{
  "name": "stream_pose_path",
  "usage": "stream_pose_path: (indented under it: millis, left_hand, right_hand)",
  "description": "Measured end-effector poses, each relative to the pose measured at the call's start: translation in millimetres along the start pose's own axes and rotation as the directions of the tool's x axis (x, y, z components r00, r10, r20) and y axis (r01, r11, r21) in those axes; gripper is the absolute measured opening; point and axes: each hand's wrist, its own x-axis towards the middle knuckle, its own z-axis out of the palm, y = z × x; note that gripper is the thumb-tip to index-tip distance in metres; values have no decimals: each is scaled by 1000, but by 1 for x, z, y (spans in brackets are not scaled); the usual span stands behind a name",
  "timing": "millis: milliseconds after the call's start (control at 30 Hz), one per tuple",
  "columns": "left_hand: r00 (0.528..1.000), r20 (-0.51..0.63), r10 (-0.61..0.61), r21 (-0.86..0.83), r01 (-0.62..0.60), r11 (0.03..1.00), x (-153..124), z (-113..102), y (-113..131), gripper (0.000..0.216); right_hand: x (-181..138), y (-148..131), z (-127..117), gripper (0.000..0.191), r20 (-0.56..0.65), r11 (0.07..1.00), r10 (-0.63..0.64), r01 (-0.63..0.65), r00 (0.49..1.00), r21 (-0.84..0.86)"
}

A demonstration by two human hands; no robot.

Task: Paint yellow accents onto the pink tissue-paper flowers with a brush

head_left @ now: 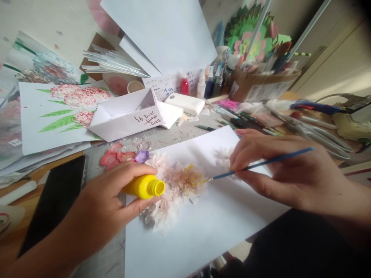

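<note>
My left hand (107, 204) is closed round an uncapped yellow paint bottle (146, 187), tipped on its side with its mouth pointing right, over the left edge of a white sheet (208, 227). My right hand (278, 170) pinches a thin blue paintbrush (261, 164). The brush tip touches pale pink painted flowers (179, 183) with small yellow marks on the sheet.
A clear palette (121, 154) with pink and purple paint lies behind my left hand. A folded paper box (127, 116), flower paintings (66, 104), a black phone (55, 197), small paint bottles (203, 85), a white power bank (184, 103), pens and tools (290, 119) crowd the desk.
</note>
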Motion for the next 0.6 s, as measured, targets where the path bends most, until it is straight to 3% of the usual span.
stream_pose_path:
  millis: [467, 600]
  left_hand:
    - [998, -37, -44, 1, 44, 999, 3, 1, 5, 26]
    - [989, 0, -146, 3, 146, 989, -1, 1, 4, 30]
  right_hand:
    - [2, 2, -4, 9, 11, 999, 31, -31, 999, 9]
    - [3, 3, -7, 11, 4, 1000, 18, -18, 1000, 8]
